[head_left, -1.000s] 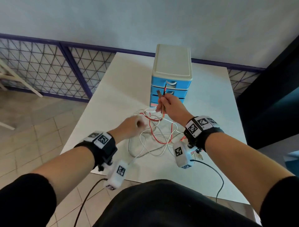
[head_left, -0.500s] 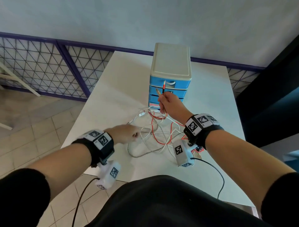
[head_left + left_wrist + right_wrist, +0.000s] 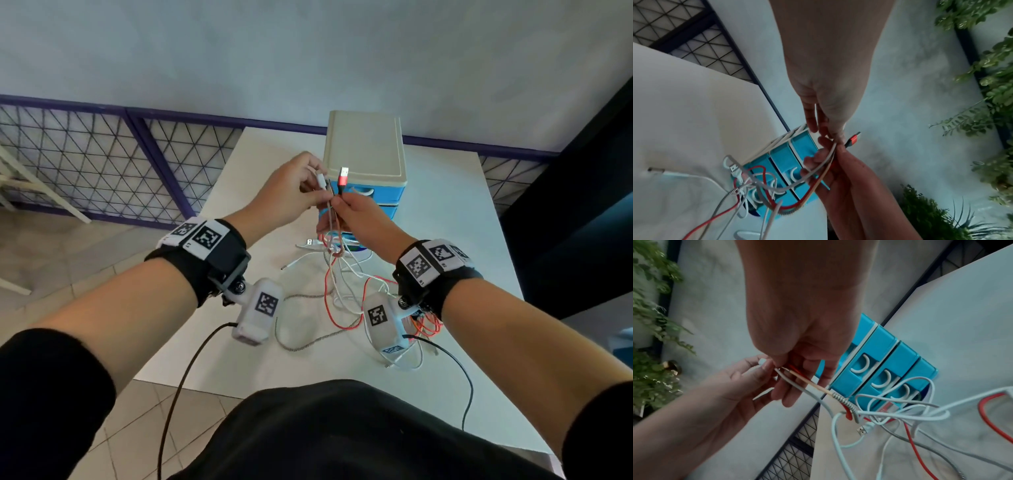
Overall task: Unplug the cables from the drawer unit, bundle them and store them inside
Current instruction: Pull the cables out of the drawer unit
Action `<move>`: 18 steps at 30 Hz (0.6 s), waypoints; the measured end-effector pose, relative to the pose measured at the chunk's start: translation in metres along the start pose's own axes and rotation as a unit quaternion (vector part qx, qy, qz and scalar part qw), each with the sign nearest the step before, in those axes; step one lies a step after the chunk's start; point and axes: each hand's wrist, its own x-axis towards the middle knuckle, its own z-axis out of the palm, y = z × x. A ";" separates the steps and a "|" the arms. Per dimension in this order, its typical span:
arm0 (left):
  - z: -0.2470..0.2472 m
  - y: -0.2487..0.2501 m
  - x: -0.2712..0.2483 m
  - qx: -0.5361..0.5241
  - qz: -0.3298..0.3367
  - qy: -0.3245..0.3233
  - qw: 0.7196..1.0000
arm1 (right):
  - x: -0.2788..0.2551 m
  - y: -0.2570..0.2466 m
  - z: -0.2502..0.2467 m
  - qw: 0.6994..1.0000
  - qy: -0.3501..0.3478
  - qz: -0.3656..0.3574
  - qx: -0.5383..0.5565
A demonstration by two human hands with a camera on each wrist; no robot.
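Both hands, left hand (image 3: 286, 192) and right hand (image 3: 359, 219), pinch the cables (image 3: 330, 205) together above the desk (image 3: 445, 219), just before the drawer unit (image 3: 364, 150).

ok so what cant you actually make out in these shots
- Bottom drawer of the drawer unit: head view, hidden behind the right hand and the cables; whether any plug remains in it is unclear.
- White plug in the left hand: its type is too small to tell.
- Cable ends by the right wrist: head view, hidden by the wrist camera.
- Drawer contents: drawers look closed.
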 end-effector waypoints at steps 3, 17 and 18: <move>0.011 0.001 -0.002 -0.132 -0.060 0.062 0.987 | 0.003 -0.008 -0.002 0.998 0.035 -0.008 0.042; 0.057 -0.073 -0.042 0.087 -0.030 -0.266 0.960 | -0.001 -0.054 -0.010 0.971 0.144 -0.081 0.171; 0.058 -0.085 -0.044 0.103 -0.036 -0.262 0.959 | -0.004 -0.057 -0.013 0.971 0.157 -0.089 0.158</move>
